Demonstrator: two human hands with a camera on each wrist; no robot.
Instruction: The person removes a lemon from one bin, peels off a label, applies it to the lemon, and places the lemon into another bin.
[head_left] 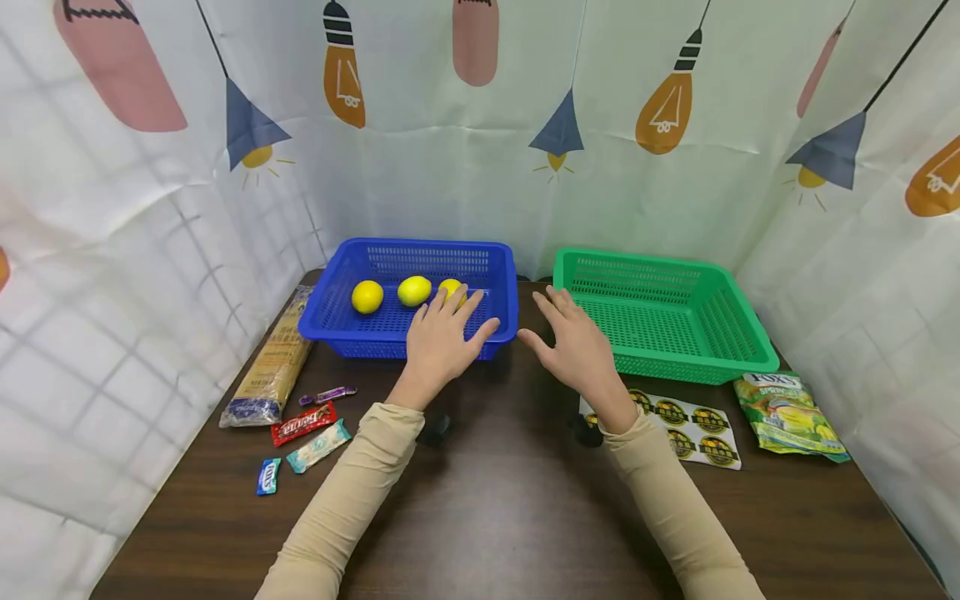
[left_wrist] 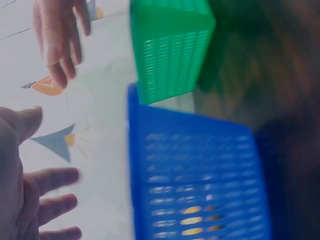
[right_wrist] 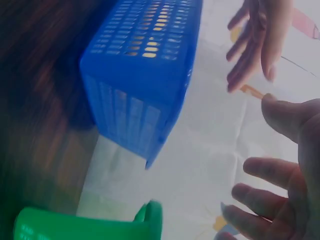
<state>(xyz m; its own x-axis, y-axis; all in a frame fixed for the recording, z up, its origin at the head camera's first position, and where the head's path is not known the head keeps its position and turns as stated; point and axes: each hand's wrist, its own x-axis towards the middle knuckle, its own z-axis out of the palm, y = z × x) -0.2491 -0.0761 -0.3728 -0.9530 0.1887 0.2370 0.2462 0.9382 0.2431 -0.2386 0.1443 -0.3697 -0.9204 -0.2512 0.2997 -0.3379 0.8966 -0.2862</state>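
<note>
A blue basket point(head_left: 420, 247) stands at the back left of the dark table and holds three lemons point(head_left: 367, 297) point(head_left: 414, 290) point(head_left: 451, 286). My left hand point(head_left: 453, 321) hovers over the basket's front right corner with its fingers spread, holding nothing; the rightmost lemon lies just beyond its fingertips. My right hand point(head_left: 562, 329) is open above the table, in the gap between the blue basket and an empty green basket point(head_left: 645, 260). The left wrist view shows the blue basket point(left_wrist: 195, 175), the green basket point(left_wrist: 170, 45) and both open hands point(left_wrist: 35, 200) point(left_wrist: 57, 35).
A pack of spaghetti point(head_left: 273, 362) lies along the left edge, with several small wrapped candy bars point(head_left: 303, 423) in front of it. A sticker sheet point(head_left: 693, 425) and a green candy bag point(head_left: 787, 414) lie in front of the green basket. Printed cloth walls close in three sides.
</note>
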